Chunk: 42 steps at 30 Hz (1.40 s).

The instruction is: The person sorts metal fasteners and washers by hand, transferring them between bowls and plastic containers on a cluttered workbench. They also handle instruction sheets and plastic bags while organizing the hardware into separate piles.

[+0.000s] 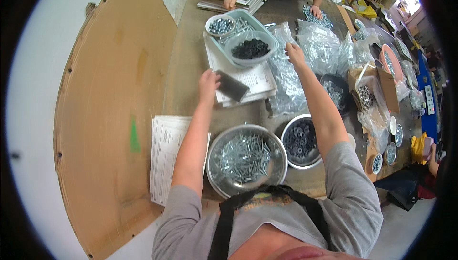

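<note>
My left hand (208, 85) is closed at the end of a dark, flat rectangular piece (232, 86), which is tilted above a stack of printed sheets (260, 81). My right hand (295, 53) has its fingers pinched together over clear plastic bags (286, 76); whatever it may hold is too small to make out. Between and beyond my hands is a pale blue tray (255, 19) with loose bolts. A clear bowl of black rings (250, 50) and a small white bowl of metal nuts (221, 25) rest on it.
Close to me are a steel bowl of screws (245, 159) and one of black washers (301, 140). More printed sheets (167, 155) lie at left beside a cardboard panel (114, 116). A carton of metal parts (367, 93) stands right. Across the table, a co-worker's hand (316, 11) touches small metal parts.
</note>
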Each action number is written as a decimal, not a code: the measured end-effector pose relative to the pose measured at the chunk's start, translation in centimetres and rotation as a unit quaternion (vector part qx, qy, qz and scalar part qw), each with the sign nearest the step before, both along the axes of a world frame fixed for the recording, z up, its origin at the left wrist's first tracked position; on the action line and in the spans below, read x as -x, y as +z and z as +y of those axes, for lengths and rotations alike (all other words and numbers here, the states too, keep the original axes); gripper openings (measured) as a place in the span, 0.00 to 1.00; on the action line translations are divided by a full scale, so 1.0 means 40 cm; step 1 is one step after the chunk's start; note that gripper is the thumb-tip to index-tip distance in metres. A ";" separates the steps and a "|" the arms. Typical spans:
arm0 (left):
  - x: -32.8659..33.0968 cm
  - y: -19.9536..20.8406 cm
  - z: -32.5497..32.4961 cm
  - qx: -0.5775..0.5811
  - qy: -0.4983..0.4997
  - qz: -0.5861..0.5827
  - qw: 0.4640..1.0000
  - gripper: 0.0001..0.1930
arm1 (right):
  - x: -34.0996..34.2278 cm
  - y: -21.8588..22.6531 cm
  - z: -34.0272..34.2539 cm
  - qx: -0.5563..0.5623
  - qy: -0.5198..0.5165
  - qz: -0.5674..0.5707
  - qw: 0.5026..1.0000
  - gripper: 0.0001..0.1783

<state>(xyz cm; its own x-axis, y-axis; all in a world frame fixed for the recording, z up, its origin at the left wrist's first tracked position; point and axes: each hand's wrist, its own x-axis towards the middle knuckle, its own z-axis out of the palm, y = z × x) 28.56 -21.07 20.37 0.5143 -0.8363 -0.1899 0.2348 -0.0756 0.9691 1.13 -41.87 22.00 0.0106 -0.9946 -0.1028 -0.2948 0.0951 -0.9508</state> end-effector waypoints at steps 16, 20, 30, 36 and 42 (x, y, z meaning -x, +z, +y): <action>-0.168 -0.173 -0.493 -0.057 0.159 -0.169 0.971 0.21 | -0.171 -0.131 -0.291 0.039 0.156 -0.004 0.987 0.18; -0.114 -0.094 -0.447 -0.063 0.160 -0.230 0.958 0.20 | -0.119 -0.063 -0.189 0.081 0.103 0.048 0.990 0.16; 0.138 0.103 -0.017 0.017 0.147 -0.135 0.980 0.14 | 0.136 0.141 0.347 0.098 0.034 0.040 0.994 0.16; 0.202 0.080 0.347 -0.093 0.082 -0.240 0.963 0.14 | 0.226 0.094 0.719 0.010 0.044 0.053 0.998 0.14; 0.225 -0.056 0.643 -0.129 0.113 -0.206 0.963 0.14 | 0.241 -0.032 0.984 -0.074 0.056 0.046 0.995 0.16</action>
<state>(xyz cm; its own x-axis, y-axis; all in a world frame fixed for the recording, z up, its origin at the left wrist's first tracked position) 19.54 4.64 18.15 0.7534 -0.6469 -0.1178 -0.1275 -0.3195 0.9390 -8.51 -2.50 20.72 0.1047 -0.9615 -0.2540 -0.3968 0.1938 -0.8972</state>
